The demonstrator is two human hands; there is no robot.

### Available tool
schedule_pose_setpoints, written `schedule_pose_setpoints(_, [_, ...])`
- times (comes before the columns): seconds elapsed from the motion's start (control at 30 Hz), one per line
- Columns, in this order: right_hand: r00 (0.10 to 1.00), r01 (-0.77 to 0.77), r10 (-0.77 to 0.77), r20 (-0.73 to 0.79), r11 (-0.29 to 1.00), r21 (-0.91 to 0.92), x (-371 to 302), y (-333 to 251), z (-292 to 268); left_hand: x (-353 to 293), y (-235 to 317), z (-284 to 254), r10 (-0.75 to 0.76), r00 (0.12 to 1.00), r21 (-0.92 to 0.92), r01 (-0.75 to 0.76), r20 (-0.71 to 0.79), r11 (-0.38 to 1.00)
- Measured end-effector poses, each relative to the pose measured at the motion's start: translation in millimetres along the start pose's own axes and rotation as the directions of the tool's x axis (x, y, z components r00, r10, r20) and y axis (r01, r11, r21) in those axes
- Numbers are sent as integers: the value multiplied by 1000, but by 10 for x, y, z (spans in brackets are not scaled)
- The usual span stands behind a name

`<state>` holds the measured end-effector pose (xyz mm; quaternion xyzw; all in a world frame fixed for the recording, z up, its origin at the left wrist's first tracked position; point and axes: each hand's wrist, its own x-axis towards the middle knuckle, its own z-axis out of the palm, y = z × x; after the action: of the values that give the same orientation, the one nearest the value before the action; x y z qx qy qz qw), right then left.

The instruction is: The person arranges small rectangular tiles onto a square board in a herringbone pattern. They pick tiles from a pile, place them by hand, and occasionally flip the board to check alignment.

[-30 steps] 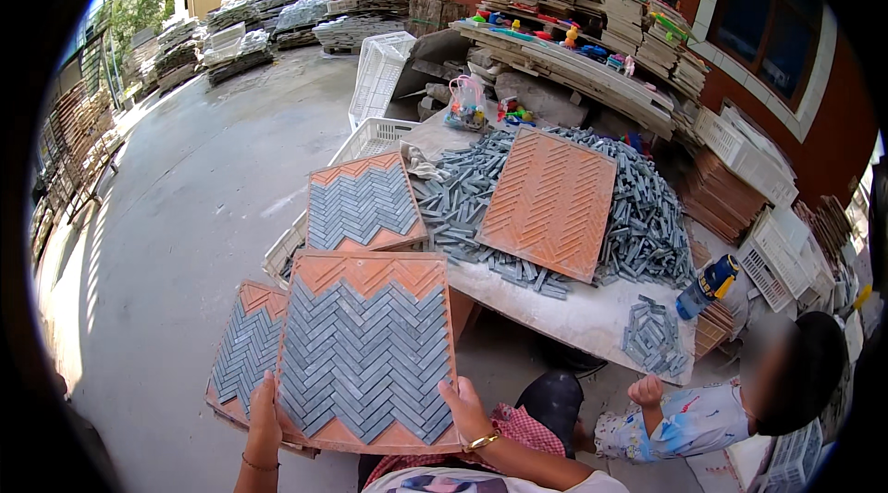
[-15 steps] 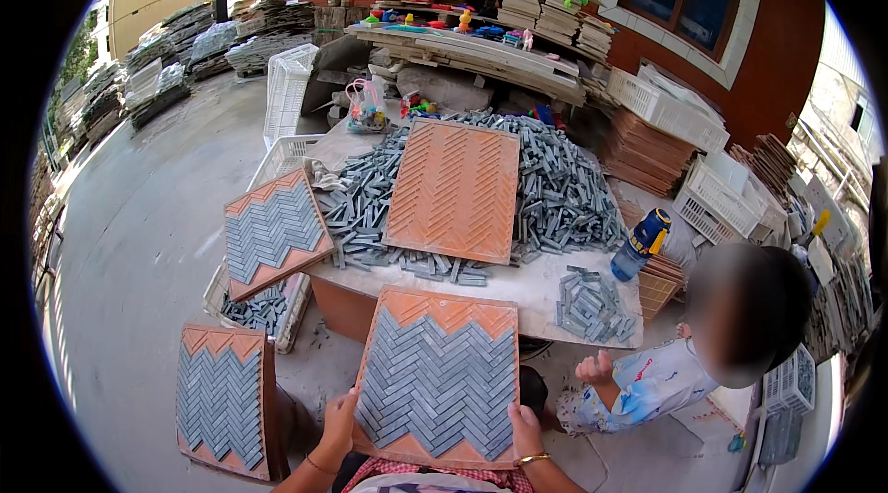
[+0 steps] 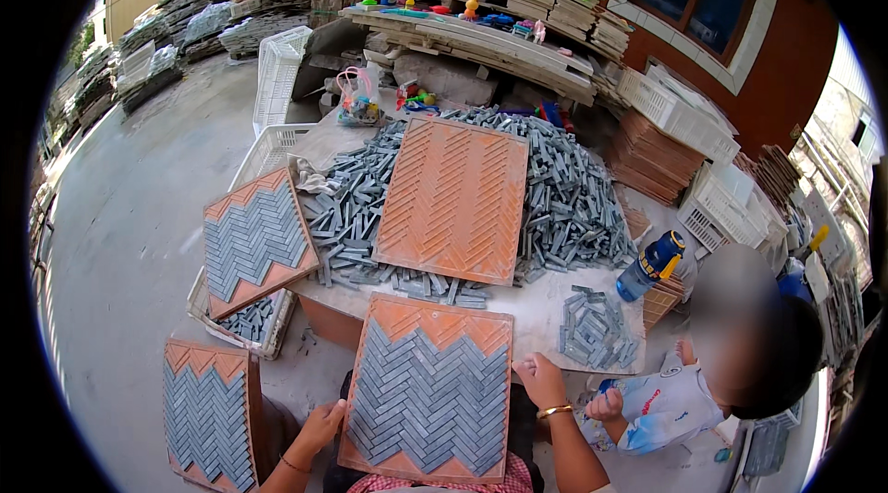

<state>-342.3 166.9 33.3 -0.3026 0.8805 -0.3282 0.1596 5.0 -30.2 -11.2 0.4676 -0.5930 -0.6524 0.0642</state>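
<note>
Strips (image 3: 430, 391) of grey stone-like material, set in a herringbone pattern, fill most of the terracotta-coloured tray (image 3: 442, 319) that tilts up in front of the person's body, near edge over the red checked cloth (image 3: 523, 474). The left hand (image 3: 321, 425) grasps its left edge, thumb and fingers close to the rim. The right hand (image 3: 541, 380) is partly curled, fingertips at the right edge; whether they press on it or sit just beside it, I cannot tell. That uneven support looks like the main weakness: should the left grip loosen, the tray could swing or slip off the lap. Nor do the pictures show whether the strips are bonded, so a steeper slope or a knock against the table (image 3: 518, 317) might shake some out of line. Another person's hand (image 3: 606, 403) is close to the right forearm, and a bump there could jolt the tray. Left of the ribbed tray (image 3: 453, 197) on the loose heap (image 3: 573, 197), a patterned panel (image 3: 250, 296) juts past the tabletop above a white crate (image 3: 285, 319); a catching elbow could tip it.
</note>
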Motion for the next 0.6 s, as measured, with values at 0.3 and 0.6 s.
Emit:
schedule_pose_setpoints(0.3, [971, -141, 220, -89, 838, 528, 2409, -67, 442, 126, 77, 125, 198, 960, 42, -193, -197, 980])
schedule_pose_setpoints(0.6, [995, -45, 96, -18, 618, 785, 2182, -407, 118, -45, -49, -236, 186, 893, -97, -245, -409, 965])
